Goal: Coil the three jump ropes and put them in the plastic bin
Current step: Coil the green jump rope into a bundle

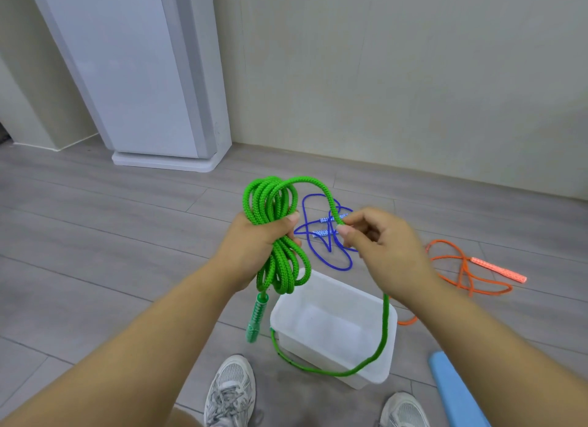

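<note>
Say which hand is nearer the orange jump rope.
Right. Right hand is just left of the orange jump rope; left hand is farther left, gripping the green jump rope.

My left forearm and right forearm are bare to the picture's lower corners; left hand and right hand have short, plain nails; my left shoe and right shoe are white mesh trainers with grey trim; the left has pale grey laces.

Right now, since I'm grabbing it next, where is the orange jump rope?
In the head view the orange jump rope lies on the floor, far right, beyond the right hand and right of the plastic bin.
</note>
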{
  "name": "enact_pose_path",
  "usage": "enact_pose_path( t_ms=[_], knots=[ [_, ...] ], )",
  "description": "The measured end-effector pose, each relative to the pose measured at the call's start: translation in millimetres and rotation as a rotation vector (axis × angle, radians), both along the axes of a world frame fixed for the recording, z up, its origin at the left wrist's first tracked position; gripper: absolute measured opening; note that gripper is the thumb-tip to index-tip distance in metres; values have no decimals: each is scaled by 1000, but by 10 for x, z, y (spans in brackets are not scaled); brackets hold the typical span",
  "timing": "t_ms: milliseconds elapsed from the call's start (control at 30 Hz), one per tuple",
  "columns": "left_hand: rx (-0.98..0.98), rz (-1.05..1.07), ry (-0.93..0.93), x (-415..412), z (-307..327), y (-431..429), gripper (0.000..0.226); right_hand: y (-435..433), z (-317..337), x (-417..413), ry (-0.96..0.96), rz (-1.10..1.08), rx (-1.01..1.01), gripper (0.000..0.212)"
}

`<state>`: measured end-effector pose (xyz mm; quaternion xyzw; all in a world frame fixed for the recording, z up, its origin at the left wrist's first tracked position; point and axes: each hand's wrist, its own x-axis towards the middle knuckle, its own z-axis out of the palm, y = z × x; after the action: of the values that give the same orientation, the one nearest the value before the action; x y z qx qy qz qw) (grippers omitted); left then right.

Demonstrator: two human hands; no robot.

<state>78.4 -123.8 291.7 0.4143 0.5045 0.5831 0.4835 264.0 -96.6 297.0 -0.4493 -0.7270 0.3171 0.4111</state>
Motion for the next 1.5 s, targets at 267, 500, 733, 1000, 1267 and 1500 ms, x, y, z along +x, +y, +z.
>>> enact_pose_path(
  t_ms=[267, 500, 733, 1000, 1267, 1500],
  knots=[
    [46, -21, -60, 93, 57, -14, 20, -31, 11, -226, -157, 78, 38, 10],
    [37, 77, -86, 151, 31, 26, 8, -41, 74, -306, -384, 182, 88, 20],
    [63, 114, -90, 159, 73, 33, 32, -41, 59, -295, -406, 171, 13, 22],
    [87, 253, -264, -11, 140, 70, 23, 8, -144, 6, -488, 193, -170, 29],
    [52, 352, -211, -182, 164, 57, 17, -48, -295, 320, -678, 169, -280, 39],
    [102, 267, 270, -173, 139, 7, 14, -94, -155, 277, -540, 169, -209, 32]
  ],
)
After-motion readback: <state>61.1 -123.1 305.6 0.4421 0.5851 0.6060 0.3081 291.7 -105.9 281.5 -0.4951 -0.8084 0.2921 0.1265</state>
